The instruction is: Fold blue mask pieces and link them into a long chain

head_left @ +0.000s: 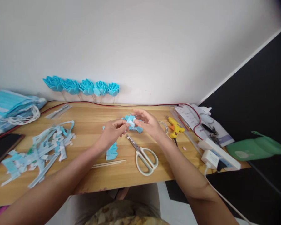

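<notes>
Over the middle of the wooden table, my left hand (114, 129) pinches a small blue-and-white folded piece (131, 120), apparently of mask fabric. My right hand (148, 122) grips the same piece from the other side, thumb against its white part and fingers curled above. Behind and below it lie more blue cut pieces (138, 129), partly hidden by my hands. A stack of blue zigzag-edged pieces (111, 151) rests below my left wrist. White-handled scissors (144, 156) lie nearby, blades slightly apart and pointing toward my hands. Two thin wooden sticks (109, 163) sit near the front edge.
Several blue fabric flowers (87, 87) on sticks lean against the wall. At left are blue masks (11, 106), fabric scraps (45, 148) and a phone (4, 148). To the right lie a yellow glue gun (176, 127), tape (163, 126), a power strip (221, 156) and a green pouch (255, 147).
</notes>
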`<state>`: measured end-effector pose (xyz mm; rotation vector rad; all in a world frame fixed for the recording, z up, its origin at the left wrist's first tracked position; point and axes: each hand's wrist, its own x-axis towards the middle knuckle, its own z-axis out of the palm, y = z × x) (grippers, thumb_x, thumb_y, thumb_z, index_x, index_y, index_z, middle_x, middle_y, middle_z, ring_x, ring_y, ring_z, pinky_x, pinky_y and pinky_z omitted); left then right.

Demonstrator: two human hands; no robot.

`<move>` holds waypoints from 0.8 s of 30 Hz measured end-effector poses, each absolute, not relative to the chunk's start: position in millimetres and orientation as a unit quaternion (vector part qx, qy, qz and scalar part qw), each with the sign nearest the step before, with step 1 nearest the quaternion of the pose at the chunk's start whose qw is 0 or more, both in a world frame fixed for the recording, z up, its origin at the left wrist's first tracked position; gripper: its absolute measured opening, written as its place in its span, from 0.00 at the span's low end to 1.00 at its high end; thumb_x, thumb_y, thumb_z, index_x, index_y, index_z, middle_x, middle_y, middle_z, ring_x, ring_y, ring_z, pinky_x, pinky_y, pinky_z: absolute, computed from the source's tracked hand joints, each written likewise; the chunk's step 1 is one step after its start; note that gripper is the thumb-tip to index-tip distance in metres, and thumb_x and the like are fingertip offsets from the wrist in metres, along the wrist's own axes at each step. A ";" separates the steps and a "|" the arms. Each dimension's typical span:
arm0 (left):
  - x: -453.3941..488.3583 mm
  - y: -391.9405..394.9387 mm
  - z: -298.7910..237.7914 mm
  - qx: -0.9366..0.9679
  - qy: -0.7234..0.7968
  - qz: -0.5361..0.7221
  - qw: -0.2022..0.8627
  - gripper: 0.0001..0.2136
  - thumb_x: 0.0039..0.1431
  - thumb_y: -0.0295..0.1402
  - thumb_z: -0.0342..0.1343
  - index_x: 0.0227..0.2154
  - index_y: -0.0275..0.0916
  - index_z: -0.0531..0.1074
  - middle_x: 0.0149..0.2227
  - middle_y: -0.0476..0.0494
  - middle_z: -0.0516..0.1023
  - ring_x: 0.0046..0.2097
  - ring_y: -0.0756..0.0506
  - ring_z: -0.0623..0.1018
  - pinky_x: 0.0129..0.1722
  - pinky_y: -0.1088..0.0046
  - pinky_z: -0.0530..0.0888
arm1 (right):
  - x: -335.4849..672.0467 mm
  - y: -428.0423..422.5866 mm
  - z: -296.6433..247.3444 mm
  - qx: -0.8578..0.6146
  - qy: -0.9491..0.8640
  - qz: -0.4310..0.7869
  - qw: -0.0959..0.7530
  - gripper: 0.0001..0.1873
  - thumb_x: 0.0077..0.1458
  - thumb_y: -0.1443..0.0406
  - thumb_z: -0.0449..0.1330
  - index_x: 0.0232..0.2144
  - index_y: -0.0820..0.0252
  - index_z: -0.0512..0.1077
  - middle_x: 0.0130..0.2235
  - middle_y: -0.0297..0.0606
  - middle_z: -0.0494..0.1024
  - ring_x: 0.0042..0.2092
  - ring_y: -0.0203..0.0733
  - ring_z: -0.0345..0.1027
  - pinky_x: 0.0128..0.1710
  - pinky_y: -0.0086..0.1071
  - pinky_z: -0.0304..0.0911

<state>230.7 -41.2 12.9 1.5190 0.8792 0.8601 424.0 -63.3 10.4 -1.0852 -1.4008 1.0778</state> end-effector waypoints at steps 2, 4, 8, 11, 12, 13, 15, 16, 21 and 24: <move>230.3 -40.1 10.7 0.650 0.372 0.366 0.552 0.15 0.53 0.45 0.58 0.23 0.37 0.73 0.21 0.50 0.70 0.24 0.52 0.65 0.25 0.76 0.63 | 421.8 -63.0 10.6 -0.452 -0.553 0.478 0.512 0.26 0.53 0.57 0.67 0.53 0.52 0.70 0.51 0.39 0.76 0.47 0.39 0.72 0.40 0.31 0.72; 229.1 -38.6 9.3 0.659 0.373 0.362 0.543 0.15 0.53 0.45 0.58 0.23 0.37 0.73 0.20 0.51 0.68 0.24 0.52 0.65 0.24 0.76 0.62 | 420.8 -62.8 11.9 -0.446 -0.539 0.505 0.505 0.26 0.52 0.57 0.67 0.52 0.53 0.70 0.42 0.35 0.78 0.39 0.36 0.72 0.35 0.29 0.71; 226.7 -35.9 9.7 0.652 0.382 0.374 0.538 0.15 0.53 0.44 0.57 0.22 0.37 0.72 0.20 0.50 0.69 0.24 0.52 0.65 0.25 0.76 0.63 | 418.2 -62.4 12.1 -0.438 -0.547 0.499 0.510 0.23 0.48 0.60 0.68 0.48 0.56 0.73 0.30 0.28 0.72 0.29 0.31 0.67 0.31 0.27 0.66; 226.8 -35.4 11.6 0.637 0.371 0.395 0.549 0.17 0.54 0.47 0.55 0.23 0.37 0.72 0.23 0.48 0.72 0.26 0.51 0.68 0.27 0.75 0.66 | 414.3 -62.8 9.9 -0.437 -0.543 0.499 0.514 0.23 0.47 0.62 0.68 0.47 0.56 0.73 0.33 0.30 0.75 0.32 0.32 0.69 0.32 0.27 0.67; 227.2 -35.4 11.9 0.639 0.367 0.394 0.550 0.17 0.54 0.48 0.56 0.23 0.37 0.72 0.23 0.48 0.72 0.26 0.51 0.68 0.27 0.75 0.66 | 413.0 -63.1 9.3 -0.440 -0.541 0.500 0.514 0.23 0.46 0.62 0.68 0.47 0.56 0.73 0.34 0.31 0.76 0.33 0.33 0.70 0.33 0.28 0.68; 227.7 -35.3 11.8 0.643 0.364 0.391 0.549 0.18 0.54 0.49 0.57 0.24 0.37 0.72 0.23 0.49 0.72 0.26 0.51 0.68 0.26 0.75 0.65 | 411.9 -63.4 8.8 -0.445 -0.539 0.498 0.513 0.23 0.46 0.62 0.68 0.47 0.56 0.73 0.35 0.32 0.77 0.34 0.33 0.70 0.34 0.28 0.69; 228.5 -34.5 10.4 0.651 0.365 0.384 0.544 0.17 0.51 0.49 0.60 0.24 0.38 0.72 0.23 0.50 0.70 0.25 0.52 0.66 0.25 0.76 0.63 | 410.8 -64.1 8.3 -0.451 -0.539 0.498 0.509 0.22 0.47 0.62 0.68 0.46 0.55 0.73 0.37 0.33 0.78 0.36 0.34 0.72 0.36 0.29 0.70; 228.7 -33.7 9.2 0.651 0.368 0.384 0.542 0.17 0.49 0.49 0.61 0.24 0.38 0.71 0.22 0.51 0.69 0.25 0.52 0.65 0.25 0.76 0.62 | 410.7 -64.2 8.1 -0.450 -0.540 0.499 0.506 0.22 0.47 0.62 0.68 0.46 0.55 0.73 0.38 0.33 0.78 0.36 0.34 0.72 0.36 0.29 0.70; 226.1 -28.3 3.8 0.632 0.386 0.405 0.536 0.17 0.50 0.48 0.61 0.23 0.37 0.71 0.22 0.50 0.69 0.25 0.52 0.65 0.26 0.75 0.62 | 413.1 -62.9 6.2 -0.436 -0.550 0.509 0.498 0.20 0.49 0.60 0.67 0.46 0.55 0.74 0.34 0.32 0.78 0.33 0.34 0.73 0.37 0.31 0.72; 224.2 -25.5 2.7 0.633 0.397 0.412 0.522 0.16 0.52 0.47 0.60 0.24 0.37 0.71 0.22 0.50 0.70 0.25 0.52 0.65 0.26 0.75 0.62 | 412.9 -61.9 4.4 -0.426 -0.550 0.514 0.502 0.20 0.49 0.59 0.67 0.45 0.56 0.74 0.32 0.31 0.78 0.32 0.33 0.73 0.36 0.31 0.72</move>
